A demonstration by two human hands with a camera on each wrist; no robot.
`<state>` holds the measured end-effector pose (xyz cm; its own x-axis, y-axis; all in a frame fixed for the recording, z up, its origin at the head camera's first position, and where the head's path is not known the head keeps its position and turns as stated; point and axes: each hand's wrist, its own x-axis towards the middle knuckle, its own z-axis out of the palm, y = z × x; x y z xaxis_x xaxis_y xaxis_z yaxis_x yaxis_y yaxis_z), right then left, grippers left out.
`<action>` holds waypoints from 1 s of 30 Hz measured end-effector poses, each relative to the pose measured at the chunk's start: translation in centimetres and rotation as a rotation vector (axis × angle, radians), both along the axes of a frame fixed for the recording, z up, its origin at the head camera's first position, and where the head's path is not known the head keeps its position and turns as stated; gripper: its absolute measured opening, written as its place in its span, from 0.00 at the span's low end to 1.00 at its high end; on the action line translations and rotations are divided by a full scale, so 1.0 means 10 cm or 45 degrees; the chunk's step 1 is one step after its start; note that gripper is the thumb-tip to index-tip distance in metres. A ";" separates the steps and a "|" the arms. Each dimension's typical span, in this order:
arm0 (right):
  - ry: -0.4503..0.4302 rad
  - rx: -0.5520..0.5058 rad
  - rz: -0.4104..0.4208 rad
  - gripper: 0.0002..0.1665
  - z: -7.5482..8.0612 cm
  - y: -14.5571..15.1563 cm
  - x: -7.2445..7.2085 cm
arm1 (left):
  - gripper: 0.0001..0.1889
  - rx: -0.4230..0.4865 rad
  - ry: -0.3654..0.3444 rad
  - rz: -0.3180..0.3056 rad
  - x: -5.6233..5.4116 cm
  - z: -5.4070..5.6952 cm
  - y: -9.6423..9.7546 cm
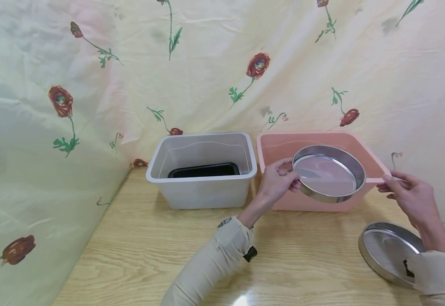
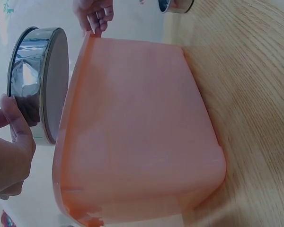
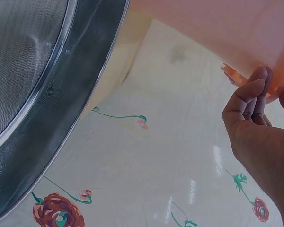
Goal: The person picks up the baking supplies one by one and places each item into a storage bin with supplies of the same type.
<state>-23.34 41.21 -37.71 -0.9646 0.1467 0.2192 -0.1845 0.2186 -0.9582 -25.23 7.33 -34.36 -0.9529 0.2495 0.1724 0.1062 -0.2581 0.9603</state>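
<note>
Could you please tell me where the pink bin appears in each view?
Head: the pink bin is right of centre, partly hidden by the held sieve.
Left wrist: the pink bin fills the middle.
Right wrist: the pink bin enters at the top right.
Shared landmark: the right hand, gripping the pink bin in all three.

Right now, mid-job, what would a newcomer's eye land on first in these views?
Probably the shiny round sieve, pinched by the left hand above the pink bin's rim. Next, the right hand gripping that bin at its near right corner, with a second sieve on the table below. To the left stands a pale grey bin with a black tray inside.
</note>
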 end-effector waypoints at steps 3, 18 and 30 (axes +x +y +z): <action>0.006 -0.017 0.006 0.18 0.00 0.00 0.00 | 0.24 0.010 0.000 0.001 -0.01 -0.01 0.00; -0.001 0.057 -0.011 0.14 -0.04 0.04 -0.02 | 0.25 0.032 -0.058 0.086 -0.06 -0.03 0.01; -0.010 0.067 -0.033 0.15 -0.02 0.02 0.00 | 0.24 0.081 -0.125 0.192 -0.10 -0.03 0.07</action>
